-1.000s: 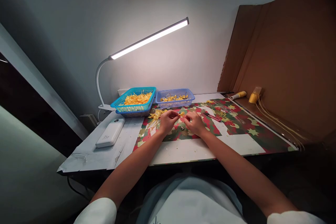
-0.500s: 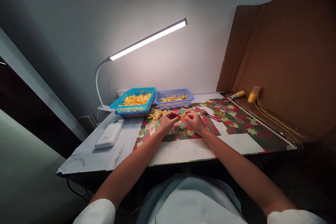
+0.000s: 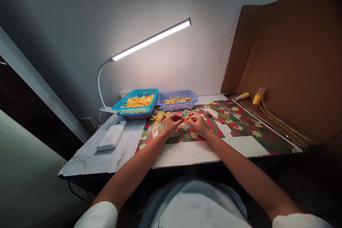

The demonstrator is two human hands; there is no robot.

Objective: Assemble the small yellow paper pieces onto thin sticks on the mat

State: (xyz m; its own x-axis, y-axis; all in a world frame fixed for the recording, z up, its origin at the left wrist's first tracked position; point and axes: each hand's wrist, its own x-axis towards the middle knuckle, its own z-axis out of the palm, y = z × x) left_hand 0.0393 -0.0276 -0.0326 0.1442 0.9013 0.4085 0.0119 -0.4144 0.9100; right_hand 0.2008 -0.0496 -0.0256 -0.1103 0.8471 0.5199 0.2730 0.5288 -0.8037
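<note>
My left hand [image 3: 171,123] and my right hand [image 3: 197,123] meet over the patterned sheet [image 3: 213,133], fingertips pinched. Between them is a small yellow ribbon-like piece [image 3: 186,118]; both hands grip it, and the fingers partly hide it. Just left of my left hand lies a bunch of yellow pieces with long thin stems [image 3: 158,119]. A small dark, shiny object [image 3: 185,130] rests on the sheet below my hands. To the right of my right hand lies a red-handled tool [image 3: 216,118], too small to name surely.
At the back, a turquoise basket [image 3: 153,97] heaped with yellow pieces sits on another basket, beside a lilac basket [image 3: 177,95] with fewer. A white power bank [image 3: 111,136] lies left, near a lit lamp [image 3: 152,40]. Yellow thread spools [image 3: 258,97] and cardboard [image 3: 288,64] stand right.
My fingers have shifted very slightly around the yellow piece, which shows a little less now. Otherwise the hands and the objects stay in place.
</note>
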